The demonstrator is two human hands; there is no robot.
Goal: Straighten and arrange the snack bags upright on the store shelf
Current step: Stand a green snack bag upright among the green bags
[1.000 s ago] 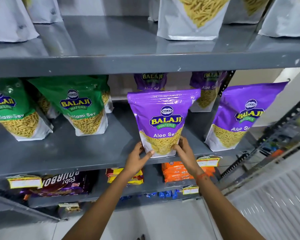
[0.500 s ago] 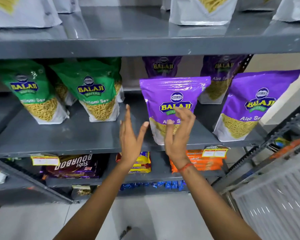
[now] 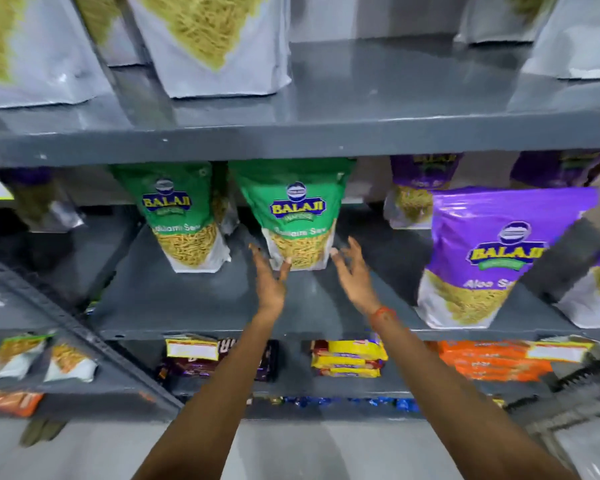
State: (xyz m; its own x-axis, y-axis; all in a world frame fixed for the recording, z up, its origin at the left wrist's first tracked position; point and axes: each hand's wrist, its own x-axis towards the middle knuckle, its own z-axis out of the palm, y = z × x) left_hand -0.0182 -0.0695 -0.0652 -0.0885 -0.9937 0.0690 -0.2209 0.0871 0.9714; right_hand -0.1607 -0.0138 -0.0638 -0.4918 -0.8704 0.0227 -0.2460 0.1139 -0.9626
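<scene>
I am looking at a grey metal shelf (image 3: 201, 306) that is filling the head view, with a higher tier above it carrying silver bags (image 3: 219, 46). On the middle tier a purple bag (image 3: 492, 258) is standing at the front right, leaning a little to its right. Two green bags are sitting further back: the left green bag (image 3: 184, 216) and the right green bag (image 3: 298, 213), both tilting with their tops under the tier above. Below, yellow packets (image 3: 349, 358) and orange packets (image 3: 492, 363) are lying flat. I am seeing the left hand (image 3: 269, 282) reaching with fingers spread wide, fingertips at the lower left corner of the right green bag; motion blur is hiding whether they are touching. The right hand (image 3: 352, 271) is hovering just beside its lower right corner, fingers splayed, holding nothing. A red thread (image 3: 383, 311) is circling that wrist.
</scene>
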